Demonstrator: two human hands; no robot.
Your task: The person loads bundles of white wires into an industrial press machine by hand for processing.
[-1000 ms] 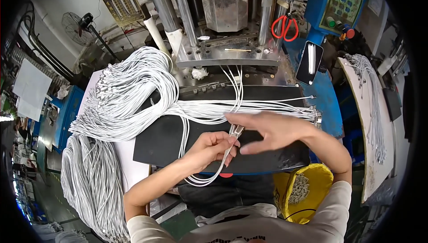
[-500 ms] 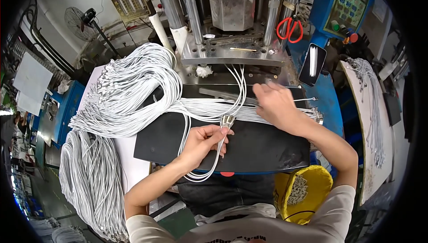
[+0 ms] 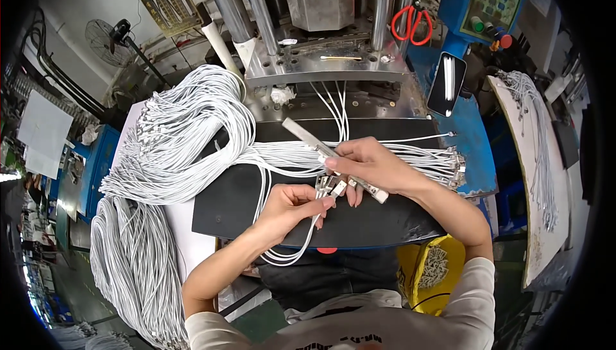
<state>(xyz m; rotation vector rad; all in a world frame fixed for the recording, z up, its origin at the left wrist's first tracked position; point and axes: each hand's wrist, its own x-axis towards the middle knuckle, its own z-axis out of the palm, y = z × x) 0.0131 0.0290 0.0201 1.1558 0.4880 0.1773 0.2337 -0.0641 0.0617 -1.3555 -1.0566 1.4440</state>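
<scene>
My left hand (image 3: 287, 212) is closed on a few white cables (image 3: 313, 229), near their metal plug ends (image 3: 331, 186). The cables loop down below the hand over the front of the black work surface (image 3: 244, 189). In my right hand (image 3: 372, 165) is a narrow flat metal bar (image 3: 300, 132), tilted from upper left to lower right. Its lower end lies close to the plugs; whether it touches them I cannot tell. Behind both hands a bundle of white cables (image 3: 289, 157) runs across the surface, its connector ends (image 3: 457, 164) at the right.
A metal press (image 3: 327, 71) stands at the back, with several cables reaching into it. A large cable coil (image 3: 192, 125) lies left. At the right are a phone (image 3: 446, 84), red-handled scissors (image 3: 411, 25) and a control box (image 3: 491, 3). A yellow bin (image 3: 443, 273) sits below.
My right hand has picked up the metal bar from behind the cable bundle and brought it toward my left hand. The left hand stays nearly in place. The whole view has shifted slightly.
</scene>
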